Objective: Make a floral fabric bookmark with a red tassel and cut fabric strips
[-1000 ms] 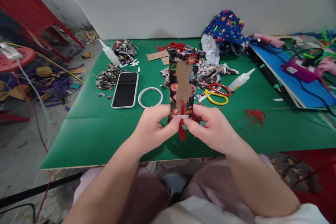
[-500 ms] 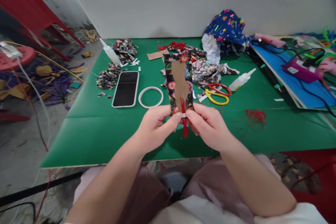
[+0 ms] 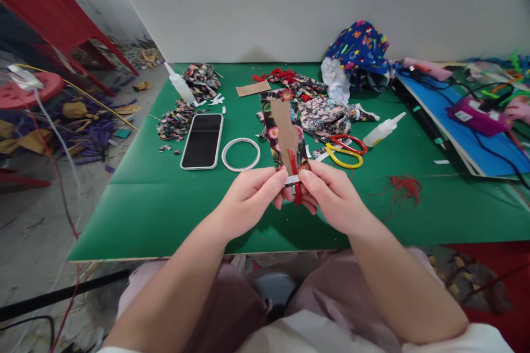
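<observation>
My left hand (image 3: 248,198) and my right hand (image 3: 331,196) together pinch the near end of a cardboard strip wrapped in dark floral fabric (image 3: 285,132), held above the green table (image 3: 165,209). Bare cardboard shows down its middle. A red tassel (image 3: 295,176) lies on the strip's near end under a small piece of white tape (image 3: 292,179), which both thumbs and forefingers press. The strip leans away from me and tilts slightly left.
On the table lie a phone (image 3: 202,140), a white ring (image 3: 240,154), red and yellow scissors (image 3: 343,150), two glue bottles (image 3: 383,128) (image 3: 179,84), fabric scraps (image 3: 177,120), loose red thread (image 3: 403,186) and a blue patterned cloth (image 3: 359,49). A blue board with cables (image 3: 467,127) is at right.
The strip has tipped further away from me and lower toward the table. My hands have moved slightly forward, still pinching the taped tassel end.
</observation>
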`<action>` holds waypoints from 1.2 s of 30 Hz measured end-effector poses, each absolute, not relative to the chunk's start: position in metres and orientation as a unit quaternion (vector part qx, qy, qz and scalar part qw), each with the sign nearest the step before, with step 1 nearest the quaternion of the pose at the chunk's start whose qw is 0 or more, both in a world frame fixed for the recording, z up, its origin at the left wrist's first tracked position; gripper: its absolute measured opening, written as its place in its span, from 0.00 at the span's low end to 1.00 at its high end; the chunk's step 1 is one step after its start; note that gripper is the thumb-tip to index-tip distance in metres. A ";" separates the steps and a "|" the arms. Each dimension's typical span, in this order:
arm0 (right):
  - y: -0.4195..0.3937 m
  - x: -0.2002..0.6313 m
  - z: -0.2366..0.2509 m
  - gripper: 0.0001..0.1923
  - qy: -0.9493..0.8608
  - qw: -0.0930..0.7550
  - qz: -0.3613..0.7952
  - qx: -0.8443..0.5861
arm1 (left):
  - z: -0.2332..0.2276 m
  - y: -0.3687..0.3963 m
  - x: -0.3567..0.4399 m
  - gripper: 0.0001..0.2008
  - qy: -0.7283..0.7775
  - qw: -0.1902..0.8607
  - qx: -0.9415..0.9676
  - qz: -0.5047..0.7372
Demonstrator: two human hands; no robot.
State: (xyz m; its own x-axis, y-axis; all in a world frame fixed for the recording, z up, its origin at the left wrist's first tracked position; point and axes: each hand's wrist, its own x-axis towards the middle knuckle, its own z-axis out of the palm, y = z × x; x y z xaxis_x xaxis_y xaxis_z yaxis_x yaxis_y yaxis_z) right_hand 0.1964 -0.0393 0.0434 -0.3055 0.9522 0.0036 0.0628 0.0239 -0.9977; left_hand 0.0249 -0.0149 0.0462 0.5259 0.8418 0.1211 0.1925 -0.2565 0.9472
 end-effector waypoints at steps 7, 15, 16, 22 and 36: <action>-0.040 0.189 0.040 0.12 -0.584 0.446 0.537 -0.414 | 0.052 -0.020 0.034 0.18 0.401 0.358 0.759 0.368; -0.038 0.191 0.043 0.13 -0.542 0.442 0.601 -0.388 | 0.048 -0.020 0.033 0.21 0.385 0.464 0.719 0.348; -0.038 0.191 0.043 0.13 -0.543 0.443 0.598 -0.389 | 0.047 -0.019 0.033 0.21 0.380 0.469 0.718 0.348; -0.040 0.190 0.037 0.16 -0.568 0.431 0.565 -0.415 | 0.044 -0.019 0.035 0.19 0.387 0.463 0.708 0.367; -0.045 0.180 0.033 0.17 -0.534 0.491 0.561 -0.399 | 0.041 -0.024 0.042 0.18 0.393 0.319 0.749 0.428</action>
State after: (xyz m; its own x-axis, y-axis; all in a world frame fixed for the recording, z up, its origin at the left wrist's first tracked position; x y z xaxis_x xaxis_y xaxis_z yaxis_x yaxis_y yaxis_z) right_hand 0.1800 -0.0451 0.0330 -0.1997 0.9769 0.0766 -0.1242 0.0523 -0.9909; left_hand 0.0417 -0.0242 0.0411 0.3256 0.8611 0.3906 0.3157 -0.4884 0.8135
